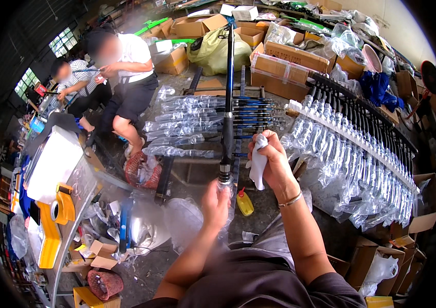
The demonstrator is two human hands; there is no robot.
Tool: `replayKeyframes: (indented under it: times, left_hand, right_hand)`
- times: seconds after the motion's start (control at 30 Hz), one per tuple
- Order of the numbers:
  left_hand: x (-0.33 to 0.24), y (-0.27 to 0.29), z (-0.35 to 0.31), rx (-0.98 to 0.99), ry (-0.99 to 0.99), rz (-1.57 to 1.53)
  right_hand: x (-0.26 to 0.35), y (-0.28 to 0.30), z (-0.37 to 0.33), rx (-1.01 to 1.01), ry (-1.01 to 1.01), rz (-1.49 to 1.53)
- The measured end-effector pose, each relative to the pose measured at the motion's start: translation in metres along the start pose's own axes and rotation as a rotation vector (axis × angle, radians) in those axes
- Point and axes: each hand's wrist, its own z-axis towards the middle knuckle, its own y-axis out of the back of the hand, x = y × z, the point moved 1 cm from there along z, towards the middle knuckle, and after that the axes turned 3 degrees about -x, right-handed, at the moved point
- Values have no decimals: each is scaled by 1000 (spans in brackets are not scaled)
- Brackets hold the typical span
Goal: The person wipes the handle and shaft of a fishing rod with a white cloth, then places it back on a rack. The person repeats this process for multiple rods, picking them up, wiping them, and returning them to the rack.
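So — one handheld rod (pixel 227 128), one cloth (pixel 258 167)

Dark short-sleeved shirt (pixel 259 281), kinda charcoal leaning brownish, pretty plain fabric across the part of the front I can see. The right sleeve (pixel 335 290) looks loose and shows way more than the left sleeve (pixel 159 303), which just peeks in at the bottom. Past the shirt's edge there's a bit of light grey trousers (pixel 274 238), slightly creased. Bit of bling too: a slim, shiny, silver-coloured bracelet (pixel 291 199) around the right wrist (pixel 284 191). Left hand (pixel 215 205) and right hand (pixel 275 160) are both bare.
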Motion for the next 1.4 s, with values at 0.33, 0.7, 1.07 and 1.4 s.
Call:
replayKeyframes:
  times: [0.33, 0.7, 1.07, 1.4]
  left_hand:
    - [1, 1, -1, 42, 52, -128]
    - [1, 0, -2, 65, 47, -134]
    - [2, 0, 2, 65, 39, -196]
    - [0, 12, 25, 218, 289, -689]
  right_hand:
    - [-2, -5, 1, 58, 116, -244]
    - [22, -42, 6, 28, 716, -995]
    - [2, -39, -37, 397, 910, -1513]
    - [-24, 27, -83, 142, -61, -774]
